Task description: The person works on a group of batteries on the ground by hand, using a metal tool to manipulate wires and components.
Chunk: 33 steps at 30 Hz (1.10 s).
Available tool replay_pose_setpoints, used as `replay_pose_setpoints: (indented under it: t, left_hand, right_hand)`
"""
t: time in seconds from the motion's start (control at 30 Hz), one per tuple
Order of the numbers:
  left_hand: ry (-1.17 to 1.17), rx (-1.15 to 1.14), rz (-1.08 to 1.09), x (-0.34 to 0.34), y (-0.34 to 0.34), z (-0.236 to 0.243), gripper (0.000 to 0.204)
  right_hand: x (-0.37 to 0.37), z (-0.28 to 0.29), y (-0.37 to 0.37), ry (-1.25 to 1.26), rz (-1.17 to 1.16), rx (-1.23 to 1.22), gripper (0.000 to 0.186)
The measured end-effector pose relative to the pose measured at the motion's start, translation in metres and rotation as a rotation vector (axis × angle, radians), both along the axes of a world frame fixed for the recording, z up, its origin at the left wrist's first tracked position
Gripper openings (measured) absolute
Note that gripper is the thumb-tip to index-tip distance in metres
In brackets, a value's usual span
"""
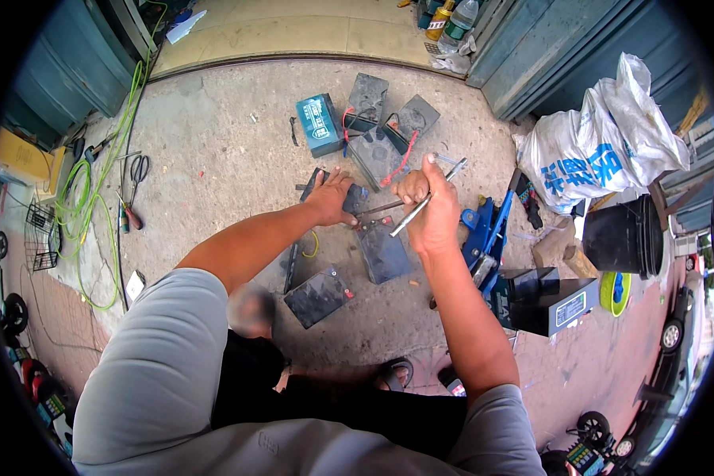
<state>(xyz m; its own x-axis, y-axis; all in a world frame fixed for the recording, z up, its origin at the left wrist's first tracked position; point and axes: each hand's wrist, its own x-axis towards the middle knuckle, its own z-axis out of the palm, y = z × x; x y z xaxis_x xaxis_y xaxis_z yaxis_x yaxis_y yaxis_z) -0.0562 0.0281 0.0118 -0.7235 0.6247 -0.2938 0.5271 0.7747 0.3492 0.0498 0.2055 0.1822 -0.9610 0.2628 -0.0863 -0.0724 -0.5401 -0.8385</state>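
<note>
Silver metal bar (pixel 409 217) in the right hand (pixel 435 200), fingers curled round it; on my feed the left hand (pixel 331 198) lies splayed over a dark block battery (pixel 360 194) on the concrete (pixel 214 143). I'd brace that battery flat, keeping the bar's strokes slow.

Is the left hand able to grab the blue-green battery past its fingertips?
Probably yes: the blue-green battery sits just beyond the left hand, with only a bit of bare concrete between and nothing visible blocking the way.
</note>
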Motion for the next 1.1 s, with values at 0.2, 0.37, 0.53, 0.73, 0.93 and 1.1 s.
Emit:
replay_pose_setpoints:
  t: [0.2, 0.37, 0.53, 0.73, 0.93, 1.1]
  left_hand:
    - [0.017, 0.027, -0.004, 0.000, 0.001, -0.004, 0.113]
    - [0.007, 0.056, -0.004, -0.001, -0.003, -0.007, 0.114]
    - [0.005, 0.063, -0.003, 0.000, -0.004, -0.006, 0.114]
    - [-0.012, 0.075, 0.013, -0.001, -0.005, -0.006, 0.111]
    - [-0.023, 0.065, 0.012, -0.002, -0.002, -0.005, 0.111]
    - [-0.013, 0.058, 0.020, -0.002, -0.003, -0.007, 0.111]
  right_hand:
    - [0.001, 0.001, 0.003, 0.088, 0.199, 0.097, 0.058]
    - [0.003, 0.002, -0.001, 0.128, 0.345, 0.131, 0.060]
    - [0.012, 0.005, -0.010, 0.138, 0.514, 0.249, 0.061]
    - [0.010, 0.004, -0.014, 0.126, 0.446, 0.213, 0.062]
    - [0.009, 0.001, -0.008, 0.104, 0.394, 0.167, 0.060]
    - [0.010, 0.006, -0.005, 0.098, 0.348, 0.171, 0.058]
